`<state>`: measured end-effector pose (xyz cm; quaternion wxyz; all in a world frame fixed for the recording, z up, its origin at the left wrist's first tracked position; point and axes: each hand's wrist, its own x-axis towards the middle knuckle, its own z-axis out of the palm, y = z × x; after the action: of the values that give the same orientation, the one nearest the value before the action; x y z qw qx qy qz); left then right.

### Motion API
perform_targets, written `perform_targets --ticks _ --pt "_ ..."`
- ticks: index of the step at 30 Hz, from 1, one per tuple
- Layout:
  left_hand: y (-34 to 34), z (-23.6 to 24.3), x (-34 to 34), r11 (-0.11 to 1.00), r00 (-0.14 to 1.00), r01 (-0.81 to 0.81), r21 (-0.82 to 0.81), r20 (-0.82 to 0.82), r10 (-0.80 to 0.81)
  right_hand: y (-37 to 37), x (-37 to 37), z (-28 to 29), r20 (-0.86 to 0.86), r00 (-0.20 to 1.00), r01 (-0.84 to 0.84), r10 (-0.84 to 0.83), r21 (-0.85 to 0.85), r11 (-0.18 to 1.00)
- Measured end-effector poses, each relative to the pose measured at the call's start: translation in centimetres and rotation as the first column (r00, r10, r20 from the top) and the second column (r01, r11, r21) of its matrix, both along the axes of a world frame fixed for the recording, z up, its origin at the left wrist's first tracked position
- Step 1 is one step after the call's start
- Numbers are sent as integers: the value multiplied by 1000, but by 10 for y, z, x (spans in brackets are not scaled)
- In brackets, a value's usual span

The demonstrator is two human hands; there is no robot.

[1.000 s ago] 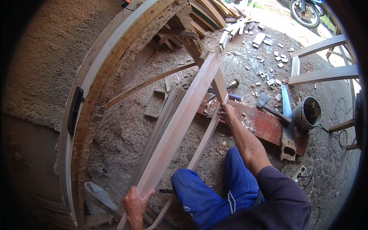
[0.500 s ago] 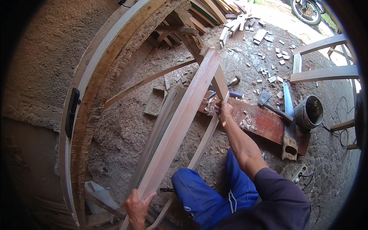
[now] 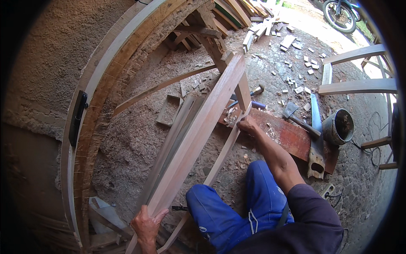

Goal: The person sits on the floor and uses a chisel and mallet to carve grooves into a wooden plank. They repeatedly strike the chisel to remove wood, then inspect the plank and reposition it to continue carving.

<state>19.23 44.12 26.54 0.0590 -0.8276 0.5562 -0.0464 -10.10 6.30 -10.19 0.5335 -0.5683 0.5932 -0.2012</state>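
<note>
A long, pale reddish wooden beam (image 3: 196,135) slants up across the view from near me to the far middle. My left hand (image 3: 146,222) is closed round its near end, with the thumb lying over the near edge. My right hand (image 3: 248,125) is closed on a thin wooden strip (image 3: 222,158), a little below its far tip. That strip runs back past my left knee, to the right of the beam. An upright wooden piece (image 3: 242,91) stands just beyond my right hand. Left of the beam lean several boards (image 3: 173,142).
A reddish plank (image 3: 292,136) lies on the floor with a hammer (image 3: 296,118), a handsaw (image 3: 316,139) and a chisel-like tool (image 3: 256,90). Right of it stands a bucket (image 3: 338,127). A thick workbench edge (image 3: 99,89) curves along the left. Shavings and offcuts (image 3: 298,80) cover the floor.
My right hand has slid slightly nearer along the thin strip, and its wrist has turned. My left hand keeps its hold on the beam. The whole view has shifted a little.
</note>
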Motion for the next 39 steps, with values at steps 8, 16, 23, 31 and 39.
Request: perform_targets --ticks 8,16,23,31,39 --pt "6 -31 22 993 996 83 -84 -10 -84 -64 -78 53 308 930 334 -201 -484 809" --pt "19 -44 34 990 997 80 -119 9 -80 -73 -49 144 -62 997 -70 47 -461 884" --pt "23 -52 38 996 1000 -6 -90 -30 3 -76 -38 160 -144 983 -169 115 -454 875" --pt "22 -54 36 997 1000 -2 -77 -9 1 -87 -37 156 -142 980 -189 140 -442 877" --pt "31 -59 28 989 999 34 -142 -8 -35 -93 -37 143 -134 985 -162 107 -518 840"
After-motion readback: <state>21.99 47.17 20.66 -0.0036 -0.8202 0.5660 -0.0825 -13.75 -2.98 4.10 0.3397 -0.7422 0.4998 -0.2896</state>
